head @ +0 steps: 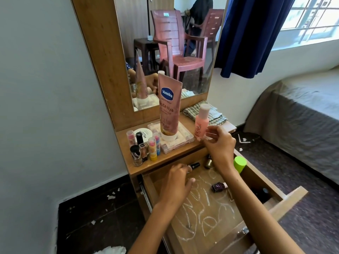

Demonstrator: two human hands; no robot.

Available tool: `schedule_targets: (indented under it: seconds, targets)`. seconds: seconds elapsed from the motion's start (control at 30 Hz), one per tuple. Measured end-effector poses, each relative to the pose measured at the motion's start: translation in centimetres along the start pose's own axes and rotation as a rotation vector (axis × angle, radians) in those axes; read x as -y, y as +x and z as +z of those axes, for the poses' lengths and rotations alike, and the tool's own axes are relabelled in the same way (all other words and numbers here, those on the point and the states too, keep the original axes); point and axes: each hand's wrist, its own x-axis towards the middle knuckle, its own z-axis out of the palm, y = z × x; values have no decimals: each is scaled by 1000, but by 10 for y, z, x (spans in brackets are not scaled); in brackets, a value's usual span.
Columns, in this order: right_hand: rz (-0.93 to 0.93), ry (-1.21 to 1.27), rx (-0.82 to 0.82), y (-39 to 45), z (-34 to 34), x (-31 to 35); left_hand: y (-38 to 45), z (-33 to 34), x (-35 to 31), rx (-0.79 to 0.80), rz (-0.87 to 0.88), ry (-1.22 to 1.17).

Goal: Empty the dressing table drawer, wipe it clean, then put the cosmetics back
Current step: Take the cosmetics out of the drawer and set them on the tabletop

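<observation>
The wooden drawer (291, 197) is pulled open, and white powdery streaks cover its floor. My right hand (219, 143) holds a small pink bottle (201, 121) upright over the tabletop's right end. My left hand (177, 182) reaches into the drawer's back left and grips a small dark bottle with a black cap (193, 165). A purple nail polish (219, 186), a gold-capped bottle (208, 163) and a green-capped bottle (240, 164) lie in the drawer. A dark item (264, 192) sits at its right side.
On the dressing table top (176, 156) stand a pink Vaseline tube (169, 107) on a clear compartment box (185, 136), a white jar (143, 133), several lip balms and nail polishes (145, 147), and a checked cloth (214, 114). A mirror stands behind, a bed (300, 114) to the right.
</observation>
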Motion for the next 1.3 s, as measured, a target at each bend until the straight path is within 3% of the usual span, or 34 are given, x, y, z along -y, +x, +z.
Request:
schedule_targets:
  seconds: [0.27,0.47,0.67,0.83,0.97,1.1,1.3]
  targets:
    - [128,-100,170,-34,-25,-22,25,12,0,141,-13,70]
    - [179,-271,336,-41,-22,-37,43,17,-16,193,50,334]
    - [174,-359,297,-40,-20,-39,44,28,-25,225,61,544]
    - [197,-400,256,-42,-21,-38,36,26,-26,208,8,418]
    - [201,-274,238,-43,-23,-36,13,15,-20,82,-19,133]
    - [210,27,417,-47,-24,-20,-10,3,-18,-118,-74,-156]
    - [115,232,468,-50,-17,-1,-20,-10,-21,-420,-4,-266]
